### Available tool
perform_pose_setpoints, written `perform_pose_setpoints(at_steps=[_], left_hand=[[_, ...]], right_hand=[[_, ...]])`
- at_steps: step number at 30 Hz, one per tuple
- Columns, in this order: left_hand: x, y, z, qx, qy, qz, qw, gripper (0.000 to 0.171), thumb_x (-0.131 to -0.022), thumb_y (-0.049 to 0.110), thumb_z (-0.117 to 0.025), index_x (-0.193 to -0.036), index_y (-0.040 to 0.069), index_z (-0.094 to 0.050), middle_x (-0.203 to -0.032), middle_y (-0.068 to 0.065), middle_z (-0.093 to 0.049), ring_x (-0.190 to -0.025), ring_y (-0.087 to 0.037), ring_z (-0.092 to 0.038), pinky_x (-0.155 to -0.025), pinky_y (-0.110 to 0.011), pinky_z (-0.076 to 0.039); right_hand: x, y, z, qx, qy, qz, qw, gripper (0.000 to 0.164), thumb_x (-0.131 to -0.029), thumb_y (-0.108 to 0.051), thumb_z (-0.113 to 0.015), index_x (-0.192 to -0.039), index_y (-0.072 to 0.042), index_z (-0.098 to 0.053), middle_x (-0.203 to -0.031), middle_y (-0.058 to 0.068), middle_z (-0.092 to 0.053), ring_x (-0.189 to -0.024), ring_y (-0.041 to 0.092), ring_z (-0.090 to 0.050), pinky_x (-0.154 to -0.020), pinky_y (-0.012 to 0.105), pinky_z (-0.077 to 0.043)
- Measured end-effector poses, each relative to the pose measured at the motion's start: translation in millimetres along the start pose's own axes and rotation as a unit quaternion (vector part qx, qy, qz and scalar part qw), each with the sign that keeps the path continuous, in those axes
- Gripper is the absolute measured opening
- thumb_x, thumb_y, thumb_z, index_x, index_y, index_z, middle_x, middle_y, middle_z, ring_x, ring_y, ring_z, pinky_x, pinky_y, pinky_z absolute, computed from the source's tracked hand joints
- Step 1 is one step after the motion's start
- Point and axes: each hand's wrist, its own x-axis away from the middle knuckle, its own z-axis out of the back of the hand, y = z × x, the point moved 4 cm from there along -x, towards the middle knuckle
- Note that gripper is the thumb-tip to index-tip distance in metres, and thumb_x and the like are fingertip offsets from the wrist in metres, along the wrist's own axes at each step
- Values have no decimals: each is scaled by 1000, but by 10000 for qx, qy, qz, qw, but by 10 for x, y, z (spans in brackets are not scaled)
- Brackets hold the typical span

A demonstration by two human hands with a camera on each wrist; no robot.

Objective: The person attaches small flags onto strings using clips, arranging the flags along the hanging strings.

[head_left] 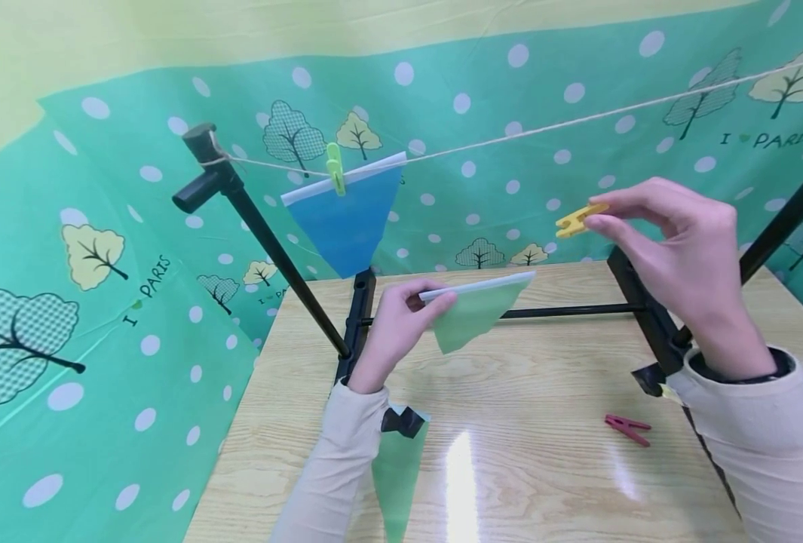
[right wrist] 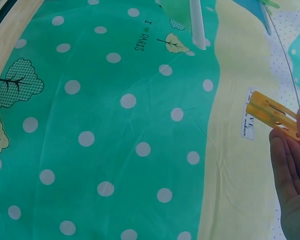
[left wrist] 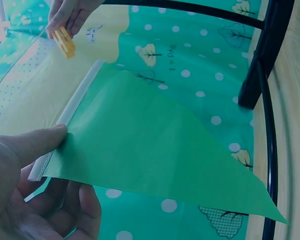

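Note:
My left hand [head_left: 401,320] pinches a green triangular pennant [head_left: 479,309] by one end of its white top edge, thumb above and fingers beneath. In the left wrist view the pennant [left wrist: 140,135] spreads out to a point at lower right. Higher and to the right, my right hand [head_left: 686,249] pinches a yellow clothespin [head_left: 580,219] between thumb and fingers. A string [head_left: 510,138] slopes across above both hands, touching neither. From its left part hangs a blue pennant [head_left: 350,219], held by a light green clothespin [head_left: 335,169].
A black frame [head_left: 272,264] carries the string and stands on the wooden table [head_left: 510,452]. Another green pennant [head_left: 401,471] lies beneath my left forearm. A dark pink clothespin [head_left: 628,428] rests at the right. Patterned green cloth [head_left: 150,302] hangs behind.

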Motion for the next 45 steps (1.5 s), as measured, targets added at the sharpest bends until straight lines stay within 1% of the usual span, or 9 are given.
perform_pose_setpoints(at_steps=[5, 8, 12, 16, 20, 25, 30, 37, 45], left_hand=[[-39, 59, -16, 91, 22, -76, 9999, 20, -94, 23, -71, -108, 9, -74, -102, -7, -70, -70, -17, -55, -62, -26, -44], [-58, 90, -20, 98, 67, -42, 9999, 20, -93, 22, -71, -108, 8, -74, -109, -6, -69, -73, -13, -59, -65, -24, -46], [-92, 137, -23, 98, 91, -127, 9998, 19, -93, 21, -71, -107, 7, -74, -105, -8, -69, -72, -13, -58, -65, -24, -46], [-129, 201, -25, -16, 138, -290, 9995, 17, -93, 22, -72, -104, 10, -75, -93, -5, -68, -64, -16, -49, -58, -25, -39], [-165, 266, -28, -95, 223, -390, 9989, 16, -93, 23, -72, -103, 11, -76, -93, -3, -68, -62, -17, -48, -57, -26, -37], [-208, 351, -27, -61, 278, -537, 9982, 18, -93, 23, -72, -105, 10, -75, -96, -4, -68, -62, -17, -48, -58, -26, -37], [-246, 418, -34, -2, 289, -643, 9975, 18, -94, 23, -71, -106, 10, -75, -97, -4, -66, -65, -18, -51, -60, -25, -39], [-294, 502, -45, 31, 322, -794, 9963, 17, -94, 23, -71, -104, 10, -75, -93, -3, -67, -61, -19, -45, -58, -25, -36], [-344, 572, -54, 163, 314, -881, 9955, 17, -94, 21, -71, -105, 8, -74, -95, -4, -68, -58, -18, -42, -57, -25, -34]], right_hand=[[-84, -58, 17, -102, 57, 200, 9997, 22, -78, 15, -74, -98, 7, -74, -97, -4, -73, -93, 1, -67, -88, 14, -51], [-128, -88, 30, -70, 99, 278, 9995, 20, -79, 15, -74, -97, 8, -74, -96, -1, -74, -90, 1, -66, -87, 14, -51], [-187, -133, 44, 40, 156, 379, 9992, 18, -79, 13, -75, -96, 8, -74, -93, 12, -74, -85, 0, -64, -86, 13, -51], [-246, -185, 60, -14, 213, 492, 9986, 15, -80, 11, -76, -95, 8, -75, -93, -6, -74, -85, 1, -65, -85, 13, -51], [-301, -227, 63, -99, 323, 572, 9978, 14, -79, 10, -77, -93, 7, -75, -94, -24, -67, -85, 1, -66, -85, 14, -51], [-379, -261, 54, -158, 531, 585, 9967, 14, -76, 10, -80, -89, 6, -77, -90, -21, -69, -83, 0, -66, -85, 14, -51], [-454, -307, 56, -131, 567, 712, 9958, 12, -78, 6, -80, -89, 4, -77, -91, -16, -71, -85, 0, -67, -85, 15, -51], [-517, -397, 73, -45, 507, 1016, 9935, 10, -82, 1, -78, -92, 4, -77, -91, 13, -76, -88, 2, -68, -85, 18, -53], [-557, -435, 64, -358, 658, 986, 9923, 8, -81, 2, -79, -89, 5, -77, -89, 12, -76, -87, 7, -69, -86, 21, -54]])
